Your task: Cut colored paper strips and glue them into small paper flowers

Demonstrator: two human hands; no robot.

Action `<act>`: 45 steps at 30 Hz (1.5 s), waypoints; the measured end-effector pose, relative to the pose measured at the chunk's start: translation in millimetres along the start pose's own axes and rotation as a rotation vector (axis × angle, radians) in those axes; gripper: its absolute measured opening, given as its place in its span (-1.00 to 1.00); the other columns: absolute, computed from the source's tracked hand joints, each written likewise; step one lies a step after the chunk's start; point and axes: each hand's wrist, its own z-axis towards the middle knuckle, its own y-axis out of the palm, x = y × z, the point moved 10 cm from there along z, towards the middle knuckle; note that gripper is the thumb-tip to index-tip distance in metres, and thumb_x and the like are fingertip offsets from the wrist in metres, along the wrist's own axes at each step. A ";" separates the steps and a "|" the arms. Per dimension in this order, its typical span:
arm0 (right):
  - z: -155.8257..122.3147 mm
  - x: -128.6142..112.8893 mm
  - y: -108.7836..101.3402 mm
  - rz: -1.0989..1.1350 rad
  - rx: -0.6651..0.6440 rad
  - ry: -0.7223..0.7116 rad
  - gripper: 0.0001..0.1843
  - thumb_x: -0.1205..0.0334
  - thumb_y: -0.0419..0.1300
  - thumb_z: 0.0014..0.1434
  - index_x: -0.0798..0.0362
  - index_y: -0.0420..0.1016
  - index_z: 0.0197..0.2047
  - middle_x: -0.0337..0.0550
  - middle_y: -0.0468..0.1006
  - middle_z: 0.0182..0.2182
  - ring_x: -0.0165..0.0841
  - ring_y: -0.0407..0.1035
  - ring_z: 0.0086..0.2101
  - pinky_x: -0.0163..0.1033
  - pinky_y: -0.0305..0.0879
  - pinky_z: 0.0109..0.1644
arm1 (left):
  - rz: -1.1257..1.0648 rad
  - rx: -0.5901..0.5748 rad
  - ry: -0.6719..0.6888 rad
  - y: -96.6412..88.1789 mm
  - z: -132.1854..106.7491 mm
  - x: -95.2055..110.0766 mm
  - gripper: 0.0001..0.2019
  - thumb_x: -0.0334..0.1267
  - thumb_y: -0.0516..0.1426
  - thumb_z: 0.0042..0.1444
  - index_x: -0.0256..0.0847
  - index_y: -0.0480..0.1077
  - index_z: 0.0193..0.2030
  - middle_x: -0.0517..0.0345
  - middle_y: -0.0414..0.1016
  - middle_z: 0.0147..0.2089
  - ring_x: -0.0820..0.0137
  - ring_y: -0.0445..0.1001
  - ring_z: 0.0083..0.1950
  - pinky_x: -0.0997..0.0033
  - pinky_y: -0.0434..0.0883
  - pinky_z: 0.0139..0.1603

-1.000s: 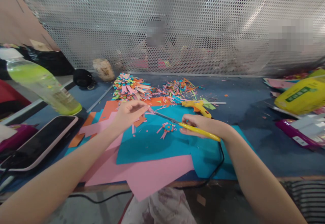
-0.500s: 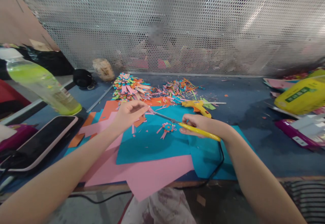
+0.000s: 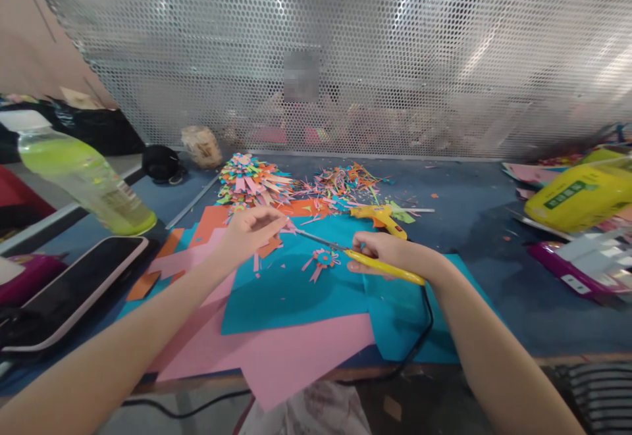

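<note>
My right hand (image 3: 382,251) is closed around the yellow handles of a pair of scissors (image 3: 390,268), whose blades point left. Pinched in the fingertips of my left hand (image 3: 254,234) is a small piece of pink paper (image 3: 289,226), touching the tips of the blades. Beneath the blades, a small paper rosette (image 3: 324,258) with looped petals and pink tails lies on a blue paper sheet (image 3: 296,300). Whether the blades are parted is too fine to make out.
A yellow glue gun (image 3: 380,216) lies behind my right hand, its black cord running to the front edge. Farther back are a heap of paper rosettes (image 3: 251,181) and shredded scraps (image 3: 345,181). A green drink bottle (image 3: 89,178) and a phone (image 3: 79,290) stand left, a yellow packet (image 3: 577,195) right.
The whole view has tilted slightly, so things sit a little lower. Both hands keep the same hold on the pink paper and the scissors.
</note>
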 end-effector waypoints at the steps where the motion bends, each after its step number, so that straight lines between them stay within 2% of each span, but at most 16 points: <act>1: 0.1 0.5 0.4 0.000 -0.003 0.001 -0.58 -0.19 0.03 0.02 0.04 0.21 -0.35 -0.32 0.23 -0.53 -0.51 0.08 -0.58 -0.37 -0.02 -0.54 | -0.003 -0.004 -0.007 0.3 0.0 -1.0 -0.83 -0.16 0.13 -0.03 -0.22 0.43 -0.43 0.16 0.49 -0.45 0.48 0.40 -0.49 0.50 0.37 -0.45; 9: 1.4 4.2 0.1 0.014 0.021 0.030 -0.56 -0.19 0.07 -0.02 0.05 0.22 -0.35 -0.29 0.28 -0.49 -0.49 0.13 -0.54 -0.36 0.04 -0.50 | -0.004 0.012 -0.026 -1.2 0.1 -4.4 -0.83 -0.14 0.14 -0.04 -0.19 0.44 -0.42 0.16 0.51 -0.42 0.45 0.43 -0.43 0.50 0.38 -0.40; 17: 0.8 6.3 -0.5 0.043 0.031 0.007 -0.61 -0.13 0.08 0.00 0.04 0.20 -0.33 -0.32 0.23 -0.52 -0.49 0.08 -0.54 -0.37 0.02 -0.52 | -0.019 0.053 -0.014 -6.5 0.3 -2.4 -0.82 -0.14 0.14 -0.05 -0.20 0.46 -0.44 0.13 0.51 -0.42 0.44 0.41 -0.44 0.49 0.36 -0.40; 21: -0.5 5.6 -5.4 0.048 0.064 0.035 -0.64 -0.12 0.06 0.03 0.03 0.19 -0.34 -0.34 0.17 -0.55 -0.50 0.04 -0.56 -0.35 0.00 -0.51 | -0.119 0.180 -0.077 -18.2 0.8 -13.0 -0.78 -0.12 0.13 -0.03 -0.25 0.44 -0.40 0.06 0.52 -0.34 0.44 0.42 -0.41 0.47 0.36 -0.40; 24: 1.0 3.1 -6.4 0.052 0.099 0.027 -0.64 -0.12 0.02 0.06 0.02 0.17 -0.33 -0.33 0.17 -0.54 -0.48 0.05 -0.55 -0.34 0.01 -0.50 | -0.242 0.263 -0.131 -22.3 -1.9 -21.5 -0.79 -0.13 0.17 -0.07 -0.24 0.44 -0.37 0.07 0.53 -0.36 0.40 0.46 -0.34 0.48 0.36 -0.40; 31: 1.9 -10.8 1.4 0.119 0.098 -0.052 -0.64 -0.14 -0.04 0.11 0.01 0.15 -0.29 -0.29 0.23 -0.47 -0.45 0.11 -0.48 -0.33 0.08 -0.45 | -0.291 0.254 -0.109 -15.0 -11.3 -9.9 -0.82 -0.14 0.18 -0.08 -0.21 0.46 -0.43 0.07 0.54 -0.36 0.34 0.49 -0.28 0.43 0.40 -0.35; 36: 1.4 -12.8 6.0 0.125 0.089 -0.038 -0.63 -0.13 0.00 0.09 0.01 0.16 -0.26 -0.27 0.29 -0.44 -0.44 0.15 -0.46 -0.32 0.12 -0.43 | -0.413 0.244 -0.196 -7.7 -15.7 -15.9 -0.80 -0.13 0.21 -0.12 -0.20 0.48 -0.39 0.06 0.55 -0.33 0.32 0.49 -0.26 0.44 0.41 -0.37; 41: 1.7 -15.8 6.9 0.117 0.094 -0.040 -0.64 -0.12 0.02 0.08 0.02 0.16 -0.27 -0.26 0.29 -0.43 -0.44 0.15 -0.45 -0.32 0.13 -0.43 | -0.424 0.183 -0.212 2.4 -17.0 -14.5 -0.82 -0.17 0.21 -0.10 -0.21 0.49 -0.38 0.05 0.54 -0.31 0.36 0.48 -0.28 0.45 0.42 -0.38; 45: 2.0 -16.8 7.4 0.121 0.094 -0.048 -0.65 -0.10 0.01 0.10 0.02 0.16 -0.27 -0.27 0.28 -0.43 -0.44 0.13 -0.46 -0.31 0.13 -0.42 | -0.452 0.185 -0.224 4.6 -17.7 -16.6 -0.81 -0.17 0.22 -0.11 -0.22 0.49 -0.37 0.03 0.54 -0.31 0.33 0.49 -0.24 0.45 0.41 -0.38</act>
